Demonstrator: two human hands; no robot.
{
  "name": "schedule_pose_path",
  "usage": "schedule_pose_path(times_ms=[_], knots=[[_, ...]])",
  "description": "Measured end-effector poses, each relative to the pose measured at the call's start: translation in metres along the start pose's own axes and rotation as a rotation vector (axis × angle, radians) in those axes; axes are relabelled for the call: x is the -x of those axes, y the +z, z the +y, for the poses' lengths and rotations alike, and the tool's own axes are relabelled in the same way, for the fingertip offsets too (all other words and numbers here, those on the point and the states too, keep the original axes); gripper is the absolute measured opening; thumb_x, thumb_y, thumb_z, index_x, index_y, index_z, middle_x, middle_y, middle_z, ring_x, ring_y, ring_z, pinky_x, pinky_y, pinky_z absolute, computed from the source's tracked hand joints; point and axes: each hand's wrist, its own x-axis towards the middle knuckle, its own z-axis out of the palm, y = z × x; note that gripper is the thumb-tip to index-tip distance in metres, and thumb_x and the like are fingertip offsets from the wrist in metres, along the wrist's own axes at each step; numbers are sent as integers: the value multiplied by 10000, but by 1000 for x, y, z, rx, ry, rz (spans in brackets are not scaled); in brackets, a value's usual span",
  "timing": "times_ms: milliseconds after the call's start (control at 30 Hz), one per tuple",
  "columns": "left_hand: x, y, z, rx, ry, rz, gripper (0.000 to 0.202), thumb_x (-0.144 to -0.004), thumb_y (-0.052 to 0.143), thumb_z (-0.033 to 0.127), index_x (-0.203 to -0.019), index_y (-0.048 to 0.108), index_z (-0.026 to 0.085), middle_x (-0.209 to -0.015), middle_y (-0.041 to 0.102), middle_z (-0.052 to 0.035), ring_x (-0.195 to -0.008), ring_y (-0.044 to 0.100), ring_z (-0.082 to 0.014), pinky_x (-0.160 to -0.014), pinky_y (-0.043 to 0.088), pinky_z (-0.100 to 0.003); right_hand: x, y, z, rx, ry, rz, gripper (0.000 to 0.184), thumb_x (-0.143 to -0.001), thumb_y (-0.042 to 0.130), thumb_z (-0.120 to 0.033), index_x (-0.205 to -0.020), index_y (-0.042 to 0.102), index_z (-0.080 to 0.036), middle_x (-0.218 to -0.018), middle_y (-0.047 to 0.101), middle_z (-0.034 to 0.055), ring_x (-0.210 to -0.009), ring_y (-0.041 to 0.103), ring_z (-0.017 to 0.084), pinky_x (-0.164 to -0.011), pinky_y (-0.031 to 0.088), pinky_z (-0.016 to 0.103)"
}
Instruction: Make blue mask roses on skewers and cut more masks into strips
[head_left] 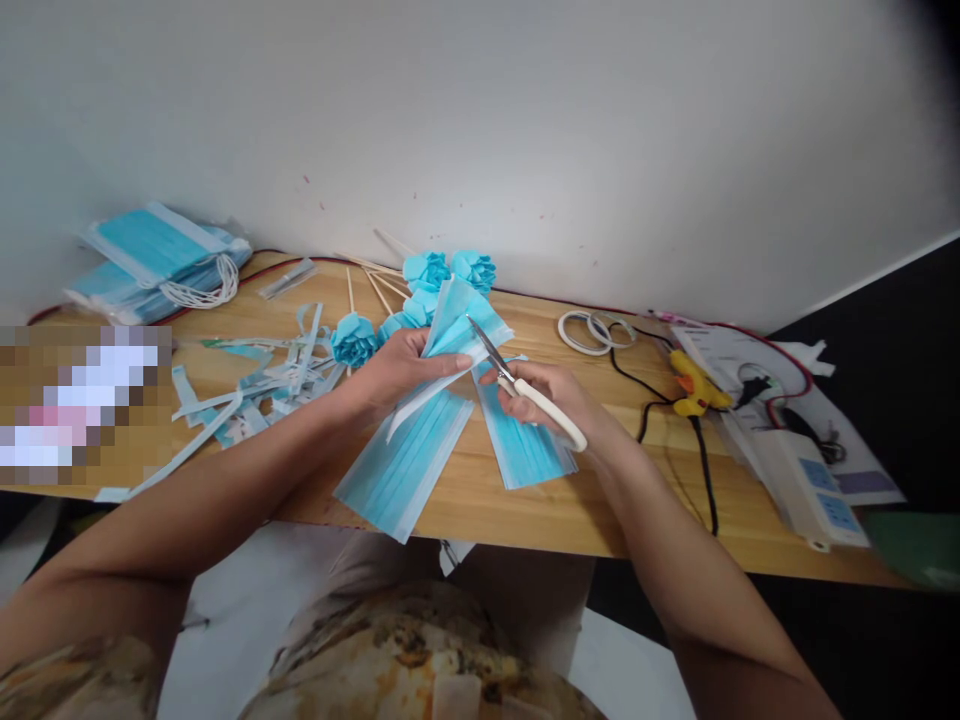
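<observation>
My left hand (pixel 411 365) pinches a blue face mask piece (pixel 466 318), its thumb lying across the lower edge. A thin white strip hangs from that edge. In my right hand (pixel 536 390) is a pair of scissors (pixel 551 412) with white handles; the blades point up and left, against the mask piece. Below my hands lie two more blue pleated pieces, one at the left (pixel 409 465) reaching past the table's front edge and another at the right (pixel 525 440). Behind my left hand are several blue flowers (pixel 355 340) on thin wooden sticks.
Cut white and blue strips (pixel 277 385) litter the table's left. A stack of masks (pixel 154 250) sits back left. At right are tape rolls (pixel 583 333), a yellow glue gun (pixel 696 384) with black cable, papers and a white power strip (pixel 814 490). A wall stands behind.
</observation>
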Motion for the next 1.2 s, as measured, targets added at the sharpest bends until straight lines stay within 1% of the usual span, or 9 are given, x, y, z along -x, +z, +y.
schedule_pose_path(times_ms=[100, 200, 300, 433, 633, 800, 1067, 1200], knots=[[-1, -2, -2, 4, -1, -25, 359, -668, 893, 418, -714, 642, 164, -569, 506, 47, -534, 472, -96, -536, 405, -234, 1, -1, 0, -29, 33, -33, 645, -668, 819, -615, -1074, 688, -131, -707, 516, -33, -568, 406, 85, -511, 303, 256], [-1, -4, -3, 0, 13, -56, 372, -659, 905, 432, -725, 651, 167, -601, 536, 40, -549, 481, -100, -544, 414, -234, 2, -2, -1, -60, 54, -63, 658, -659, 813, -671, -1033, 695, -142, -694, 533, -34, -536, 429, 77, -491, 319, 252], [0, -3, -1, -12, 29, -86, 390, -654, 908, 451, -703, 642, 170, -597, 533, 39, -558, 484, -106, -547, 406, -235, 2, -2, -2, -85, 39, -89, 664, -644, 822, -697, -999, 706, -148, -688, 557, -30, -533, 470, 81, -496, 349, 253], [1, -1, 3, -10, -12, -120, 419, -670, 891, 501, -708, 636, 171, -571, 523, 35, -533, 473, -112, -515, 368, -239, 2, -2, -1, -104, 29, -85, 640, -653, 828, -679, -989, 718, -146, -675, 569, -31, -507, 471, 76, -474, 344, 249], [0, -3, 3, -20, -44, -163, 513, -664, 883, 549, -624, 535, 175, -535, 492, 27, -480, 393, -84, -468, 296, -232, 3, -2, 0, -145, 26, -94, 535, -671, 846, -555, -986, 729, -138, -658, 565, -34, -485, 457, 72, -439, 316, 241], [0, -5, 4, -46, -35, -197, 533, -698, 857, 571, -621, 504, 180, -515, 455, 33, -480, 382, -80, -480, 279, -232, 3, -3, 4, -134, -13, -117, 591, -687, 837, -611, -1007, 724, -127, -649, 567, -36, -467, 455, 67, -420, 305, 234], [-1, -3, 7, -60, -14, -181, 561, -665, 876, 576, -584, 491, 176, -522, 462, 30, -477, 374, -72, -478, 265, -234, 1, 0, 0, -157, 39, -106, 687, -605, 867, -699, -982, 727, -142, -654, 542, -43, -508, 415, 56, -469, 303, 231], [0, -5, 6, -57, -45, -185, 562, -655, 888, 537, -573, 463, 180, -516, 434, 37, -472, 357, -67, -473, 261, -230, 1, -3, 2, -196, 49, -153, 683, -635, 843, -712, -1003, 734, -146, -639, 538, -46, -501, 416, 60, -459, 293, 227]])
